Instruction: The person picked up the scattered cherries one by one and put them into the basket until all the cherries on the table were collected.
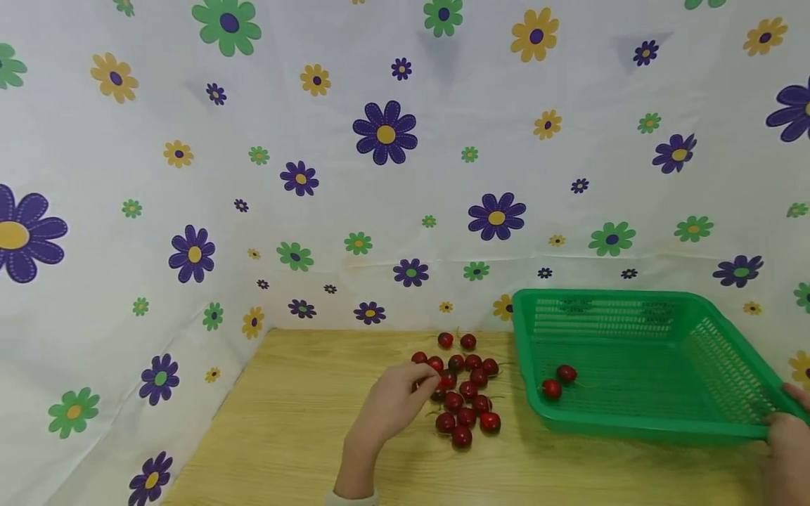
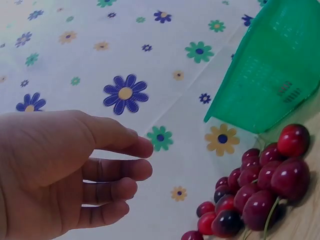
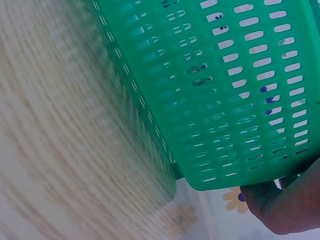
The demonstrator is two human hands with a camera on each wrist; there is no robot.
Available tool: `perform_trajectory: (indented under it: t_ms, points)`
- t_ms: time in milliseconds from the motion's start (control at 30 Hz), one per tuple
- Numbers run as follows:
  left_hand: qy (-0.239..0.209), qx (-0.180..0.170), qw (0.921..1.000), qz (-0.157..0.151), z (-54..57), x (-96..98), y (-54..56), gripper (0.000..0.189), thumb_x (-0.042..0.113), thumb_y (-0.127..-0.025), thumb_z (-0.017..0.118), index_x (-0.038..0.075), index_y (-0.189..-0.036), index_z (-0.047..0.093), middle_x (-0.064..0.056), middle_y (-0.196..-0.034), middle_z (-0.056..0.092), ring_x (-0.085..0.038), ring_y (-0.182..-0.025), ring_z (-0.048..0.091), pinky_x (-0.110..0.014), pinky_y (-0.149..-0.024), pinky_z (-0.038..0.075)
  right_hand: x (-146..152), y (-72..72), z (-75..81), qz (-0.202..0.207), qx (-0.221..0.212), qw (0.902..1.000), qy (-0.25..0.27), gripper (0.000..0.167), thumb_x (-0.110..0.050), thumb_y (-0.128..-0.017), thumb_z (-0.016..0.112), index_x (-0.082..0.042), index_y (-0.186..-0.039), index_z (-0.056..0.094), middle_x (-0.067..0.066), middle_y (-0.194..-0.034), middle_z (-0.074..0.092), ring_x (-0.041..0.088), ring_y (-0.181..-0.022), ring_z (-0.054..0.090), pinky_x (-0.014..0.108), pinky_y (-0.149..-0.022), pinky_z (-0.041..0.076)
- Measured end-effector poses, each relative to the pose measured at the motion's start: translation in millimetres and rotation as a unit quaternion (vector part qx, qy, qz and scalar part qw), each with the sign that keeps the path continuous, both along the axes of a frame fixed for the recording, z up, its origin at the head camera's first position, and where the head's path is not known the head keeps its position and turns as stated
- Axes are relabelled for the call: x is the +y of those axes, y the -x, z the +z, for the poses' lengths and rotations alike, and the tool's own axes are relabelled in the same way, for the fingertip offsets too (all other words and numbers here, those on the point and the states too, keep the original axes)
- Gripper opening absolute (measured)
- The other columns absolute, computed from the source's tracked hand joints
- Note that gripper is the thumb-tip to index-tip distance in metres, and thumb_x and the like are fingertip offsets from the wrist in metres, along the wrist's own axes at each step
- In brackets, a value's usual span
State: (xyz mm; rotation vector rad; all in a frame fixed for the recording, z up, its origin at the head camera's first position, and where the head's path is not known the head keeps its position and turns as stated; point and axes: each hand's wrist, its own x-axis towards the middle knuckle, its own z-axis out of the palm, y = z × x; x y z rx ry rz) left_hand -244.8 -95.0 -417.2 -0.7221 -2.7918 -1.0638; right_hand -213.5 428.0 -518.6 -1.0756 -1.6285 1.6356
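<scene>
Red and dark cherries with thin stems lie in a loose group on the wooden table. My left hand hovers at the left side of that group, covering some of it in the head view. In the left wrist view its fingers are loosely bent with a gap below the thumb side, and nothing is between them. At the far right, my right hand grips the rim of a green plastic basket. Two cherries sit inside, near the basket's left wall. Slotted basket wall fills much of the right wrist view.
The wooden tabletop runs back to a white cloth printed with purple, green and yellow flowers, which hangs behind and along the left. Two cherries lie near the table's back edge, behind the main group.
</scene>
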Motion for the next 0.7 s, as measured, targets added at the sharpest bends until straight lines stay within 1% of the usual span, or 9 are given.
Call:
perform_trajectory:
  t_ms: [100,167,200,233,300,433,567,633,700]
  points:
    - [-0.005,-0.012,0.9997,0.021,-0.9,-17.2,-2.8,0.016,0.018,-0.101,0.058,0.017,-0.100,0.074,0.009,-0.082,0.063,-0.006,-0.069,0.052,-0.023,-0.062,0.046,5,8.8,-18.9,-0.011,-0.016,0.9990,0.040,0.074,0.010,-0.089,0.035,-0.042,-0.139,0.051,-0.007,-0.159,0.027,0.000,-0.088,0.045,0.022,-0.050,0.027]
    - [-0.007,-0.017,0.9994,0.031,-1.2,-25.7,-4.1,0.015,0.017,-0.100,0.059,0.018,-0.097,0.074,0.008,-0.076,0.060,-0.006,-0.065,0.049,-0.023,-0.059,0.044,7,14.8,-31.9,-0.026,-0.014,0.9972,0.069,0.077,0.013,-0.087,0.037,-0.045,-0.134,0.055,-0.012,-0.156,0.030,0.004,-0.114,0.043,0.021,-0.055,0.033]
    - [-0.007,-0.016,0.9993,0.033,-1.3,-28.3,-4.1,0.015,0.017,-0.100,0.059,0.018,-0.096,0.073,0.008,-0.074,0.057,-0.006,-0.064,0.047,-0.023,-0.057,0.042,9,16.2,-37.1,-0.030,-0.013,0.9971,0.068,0.077,0.013,-0.086,0.038,-0.043,-0.136,0.055,-0.013,-0.156,0.031,0.004,-0.120,0.040,0.020,-0.057,0.033]
    - [-0.008,-0.017,0.9993,0.034,-1.1,-29.8,-4.2,0.015,0.017,-0.100,0.059,0.018,-0.096,0.073,0.008,-0.072,0.055,-0.006,-0.063,0.046,-0.024,-0.056,0.041,11,17.0,-41.1,-0.030,-0.013,0.9976,0.060,0.076,0.012,-0.087,0.038,-0.043,-0.137,0.055,-0.013,-0.156,0.030,0.003,-0.120,0.040,0.020,-0.057,0.032]
    - [-0.009,-0.017,0.9993,0.033,-1.2,-30.3,-3.3,0.015,0.017,-0.100,0.059,0.016,-0.096,0.073,0.007,-0.070,0.054,-0.007,-0.062,0.045,-0.024,-0.055,0.040,15,16.7,-44.9,-0.027,-0.014,0.9981,0.053,0.074,0.009,-0.090,0.037,-0.044,-0.138,0.052,-0.014,-0.157,0.028,0.003,-0.106,0.046,0.023,-0.054,0.029]
    - [-0.009,-0.028,0.9990,0.033,-4.1,-28.0,-1.4,0.016,0.018,-0.101,0.058,0.014,-0.098,0.074,0.007,-0.069,0.053,-0.007,-0.061,0.044,-0.024,-0.055,0.040,20,14.1,-44.4,-0.022,-0.011,0.9984,0.051,0.072,0.006,-0.092,0.033,-0.044,-0.141,0.049,-0.016,-0.159,0.026,0.004,-0.078,0.037,0.029,-0.049,0.021]
    - [-0.010,-0.041,0.9986,0.032,-8.4,-26.1,-0.9,0.016,0.017,-0.101,0.058,0.014,-0.096,0.073,0.006,-0.066,0.050,-0.007,-0.060,0.043,-0.024,-0.054,0.039,19,8.8,-37.0,-0.031,0.007,0.9982,0.052,0.069,0.004,-0.092,0.033,-0.044,-0.140,0.050,-0.018,-0.152,0.033,0.000,-0.075,0.035,0.029,-0.049,0.018]
    - [-0.008,-0.041,0.9986,0.034,-9.3,-25.8,-1.3,0.016,0.017,-0.100,0.059,0.013,-0.096,0.074,0.006,-0.068,0.052,-0.007,-0.061,0.044,-0.024,-0.055,0.039,16,4.7,-28.8,-0.038,0.022,0.9979,0.049,0.068,0.004,-0.092,0.034,-0.044,-0.136,0.053,-0.020,-0.144,0.039,-0.002,-0.076,0.034,0.026,-0.050,0.017]
    - [-0.003,-0.038,0.9985,0.041,-9.6,-26.2,-1.7,0.016,0.018,-0.100,0.059,0.012,-0.098,0.075,0.007,-0.070,0.055,-0.007,-0.064,0.047,-0.024,-0.056,0.041,8,0.6,-17.7,-0.037,0.021,0.9977,0.052,0.065,0.003,-0.094,0.034,-0.045,-0.134,0.054,-0.018,-0.143,0.040,-0.002,-0.072,0.034,0.024,-0.049,0.018]
